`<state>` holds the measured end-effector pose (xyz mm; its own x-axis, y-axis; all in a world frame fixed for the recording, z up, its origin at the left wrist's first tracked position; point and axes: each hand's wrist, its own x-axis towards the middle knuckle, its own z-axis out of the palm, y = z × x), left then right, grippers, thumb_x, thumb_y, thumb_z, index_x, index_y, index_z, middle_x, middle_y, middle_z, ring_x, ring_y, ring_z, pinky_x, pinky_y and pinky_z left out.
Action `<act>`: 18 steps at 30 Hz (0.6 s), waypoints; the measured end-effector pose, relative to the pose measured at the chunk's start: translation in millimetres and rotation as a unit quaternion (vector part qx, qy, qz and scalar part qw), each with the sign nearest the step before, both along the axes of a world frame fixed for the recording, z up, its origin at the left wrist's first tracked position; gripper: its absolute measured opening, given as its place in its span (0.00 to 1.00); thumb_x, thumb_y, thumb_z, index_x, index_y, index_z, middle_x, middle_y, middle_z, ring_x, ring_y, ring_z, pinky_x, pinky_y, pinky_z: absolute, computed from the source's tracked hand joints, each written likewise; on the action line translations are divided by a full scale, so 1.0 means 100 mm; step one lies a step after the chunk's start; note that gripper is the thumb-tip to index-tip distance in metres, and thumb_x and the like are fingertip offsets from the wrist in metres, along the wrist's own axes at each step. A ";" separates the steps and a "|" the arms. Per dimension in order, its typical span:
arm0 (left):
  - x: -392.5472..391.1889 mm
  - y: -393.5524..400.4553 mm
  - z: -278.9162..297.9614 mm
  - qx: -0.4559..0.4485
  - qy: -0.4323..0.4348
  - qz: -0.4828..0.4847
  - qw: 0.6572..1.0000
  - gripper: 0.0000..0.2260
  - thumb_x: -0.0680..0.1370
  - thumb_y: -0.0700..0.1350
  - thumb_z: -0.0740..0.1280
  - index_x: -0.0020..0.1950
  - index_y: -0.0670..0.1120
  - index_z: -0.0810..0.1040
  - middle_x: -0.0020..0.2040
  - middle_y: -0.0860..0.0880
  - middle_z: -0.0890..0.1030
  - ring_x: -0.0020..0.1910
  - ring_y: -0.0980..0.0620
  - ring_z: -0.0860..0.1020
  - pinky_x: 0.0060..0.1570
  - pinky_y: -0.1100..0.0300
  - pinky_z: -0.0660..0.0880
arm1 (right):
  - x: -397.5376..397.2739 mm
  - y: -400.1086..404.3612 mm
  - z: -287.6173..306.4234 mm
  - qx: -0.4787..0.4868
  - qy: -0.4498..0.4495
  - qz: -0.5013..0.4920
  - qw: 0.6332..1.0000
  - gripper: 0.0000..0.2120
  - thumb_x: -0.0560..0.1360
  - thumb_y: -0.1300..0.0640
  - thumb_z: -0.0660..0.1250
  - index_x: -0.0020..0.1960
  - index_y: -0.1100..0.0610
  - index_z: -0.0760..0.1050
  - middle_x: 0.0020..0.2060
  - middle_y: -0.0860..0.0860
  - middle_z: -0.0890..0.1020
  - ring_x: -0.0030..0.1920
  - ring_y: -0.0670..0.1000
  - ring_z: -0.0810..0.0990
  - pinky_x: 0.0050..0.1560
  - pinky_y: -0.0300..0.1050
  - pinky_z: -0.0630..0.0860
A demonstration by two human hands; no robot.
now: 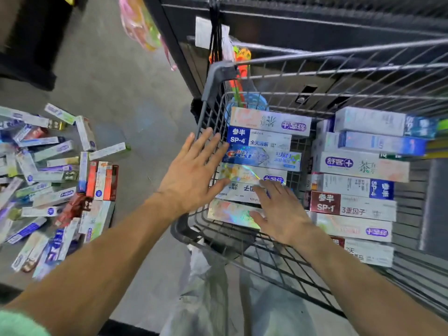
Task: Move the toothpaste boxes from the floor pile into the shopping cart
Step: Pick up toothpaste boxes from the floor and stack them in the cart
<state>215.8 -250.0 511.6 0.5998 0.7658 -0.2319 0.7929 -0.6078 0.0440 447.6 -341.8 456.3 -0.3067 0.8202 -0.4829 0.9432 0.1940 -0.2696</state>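
Toothpaste boxes (260,156) lay in two neat rows in the shopping cart (218,112); many more sat in the floor pile (51,180). The left hand (194,166) and right hand (281,214), both flat and empty, touched the near row. A hard push could knock it crooked.

Boxes in the cart read "Crest" (261,157), "SP-4" at its 12 o'clock (259,139), and "SP-1" at 4 o'clock (351,206).
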 end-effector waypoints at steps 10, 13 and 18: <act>-0.56 -0.42 0.87 -0.069 -0.170 0.236 0.954 0.36 0.80 0.64 0.48 0.81 0.42 0.59 0.81 0.40 0.59 0.80 0.41 0.59 0.78 0.44 0.52 | -0.69 0.23 1.69 0.094 -0.050 -0.008 0.994 0.39 0.77 0.32 0.46 0.76 0.58 0.66 0.75 0.62 0.66 0.75 0.63 0.65 0.75 0.60 0.63; -1.19 -0.75 1.16 -0.040 -0.200 0.311 0.928 0.36 0.80 0.65 0.48 0.82 0.44 0.57 0.81 0.42 0.57 0.80 0.43 0.57 0.78 0.48 0.48 | -1.26 0.21 2.02 0.121 -0.032 0.026 0.992 0.38 0.75 0.33 0.51 0.69 0.61 0.74 0.68 0.63 0.75 0.65 0.66 0.75 0.66 0.60 0.73; -2.71 -1.69 1.41 0.024 -0.167 0.430 0.887 0.37 0.79 0.66 0.47 0.81 0.43 0.61 0.79 0.41 0.63 0.79 0.42 0.62 0.77 0.43 0.59 | -2.63 0.10 2.45 0.167 -0.029 0.139 0.976 0.38 0.74 0.33 0.53 0.67 0.62 0.77 0.65 0.63 0.78 0.65 0.64 0.77 0.65 0.60 0.75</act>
<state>-55.6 -418.6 652.4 -0.1819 0.9777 -0.1051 0.9115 0.2078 0.3549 184.9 -332.3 701.4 -0.5204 0.8236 -0.2256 0.8531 0.5128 -0.0956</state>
